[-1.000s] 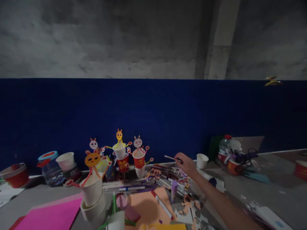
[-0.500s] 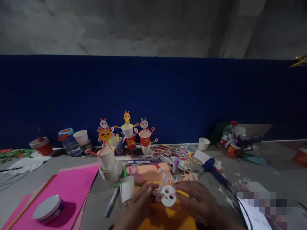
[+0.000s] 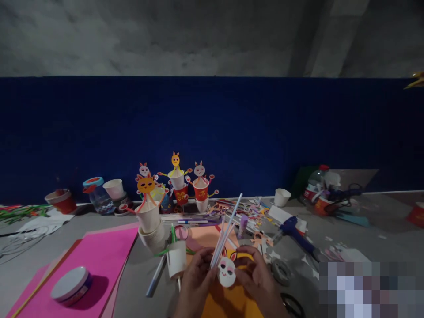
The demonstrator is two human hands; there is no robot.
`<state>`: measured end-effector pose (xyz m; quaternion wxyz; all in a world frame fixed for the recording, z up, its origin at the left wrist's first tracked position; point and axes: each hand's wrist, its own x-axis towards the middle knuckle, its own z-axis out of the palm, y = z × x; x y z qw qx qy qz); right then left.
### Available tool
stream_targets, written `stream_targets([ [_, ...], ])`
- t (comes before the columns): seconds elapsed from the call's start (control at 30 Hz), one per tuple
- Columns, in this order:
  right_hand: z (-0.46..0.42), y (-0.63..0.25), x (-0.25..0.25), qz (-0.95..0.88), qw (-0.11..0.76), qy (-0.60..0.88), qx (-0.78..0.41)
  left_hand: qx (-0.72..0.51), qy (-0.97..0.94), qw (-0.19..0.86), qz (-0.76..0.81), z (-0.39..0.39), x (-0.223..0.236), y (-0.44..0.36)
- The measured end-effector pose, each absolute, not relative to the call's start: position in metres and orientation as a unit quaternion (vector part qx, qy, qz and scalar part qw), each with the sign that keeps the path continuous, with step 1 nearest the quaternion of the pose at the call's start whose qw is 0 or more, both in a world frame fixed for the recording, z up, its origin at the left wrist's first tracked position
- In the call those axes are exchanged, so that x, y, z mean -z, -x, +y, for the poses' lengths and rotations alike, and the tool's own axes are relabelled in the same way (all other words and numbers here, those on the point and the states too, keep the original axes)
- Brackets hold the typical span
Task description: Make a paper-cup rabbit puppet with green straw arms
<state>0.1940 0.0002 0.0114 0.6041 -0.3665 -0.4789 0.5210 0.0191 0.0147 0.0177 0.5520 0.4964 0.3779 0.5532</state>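
1. The left hand (image 3: 196,279) is closed around the lower ends of a small bundle of slender pale straws (image 3: 221,245), which fan out upward and away from the fingers, one reaching higher than the others
2. The right hand (image 3: 259,278) pinches the right edge of a white paper rabbit face (image 3: 227,273), its thumb and fingers drawn close together
3. The rabbit face, with red-and-white ears and pink patches at the eyes, is between the two hands, just beside the base of the straws, its drawn side toward the camera; whether it touches the straws I cannot tell
4. Beneath the hands lies an orange-yellow sheet (image 3: 228,304), and beyond it a peach sheet (image 3: 202,234)
5. Left of the left hand, a tilted white paper cup (image 3: 176,259) has green stems by its rim, with a marker (image 3: 156,277) beside it
6. A purple glue stick (image 3: 243,225) stands past the straws, while a roll of tape (image 3: 281,270) and a blue glue gun (image 3: 298,237) lie to the right of the right hand
7. Farther left, a white-lidded jar (image 3: 70,282) rests on bright pink paper (image 3: 109,247)
8. At the back, animal-faced figures rise from stacked cups, including an orange cat-like face (image 3: 146,184), before a dark blue panel (image 3: 232,128)
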Motion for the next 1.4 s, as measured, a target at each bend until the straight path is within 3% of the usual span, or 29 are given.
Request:
stream_targets([
  [0.37,0.007,-0.184,0.026,-0.375,0.56,0.396,-0.623,-0.508,-0.564,0.455,0.466,0.023,-0.03,-0.009],
  [0.6,0.009,-0.174,0.039,-0.364,0.553,0.389,-0.64,-0.456,-0.67,0.321,0.491,0.072,-0.073,-0.02],
  [0.8,0.009,-0.179,0.038,-0.38,0.544,0.372,-0.649,-0.423,-0.733,0.242,0.474,0.094,-0.079,-0.024],
  [1.03,0.005,-0.18,0.036,-0.384,0.554,0.375,-0.636,-0.323,-0.743,0.277,0.516,0.033,-0.06,-0.015],
  [1.4,0.002,-0.184,0.031,-0.424,0.555,0.369,-0.613,-0.35,-0.648,0.384,0.557,0.008,-0.042,-0.019],
])
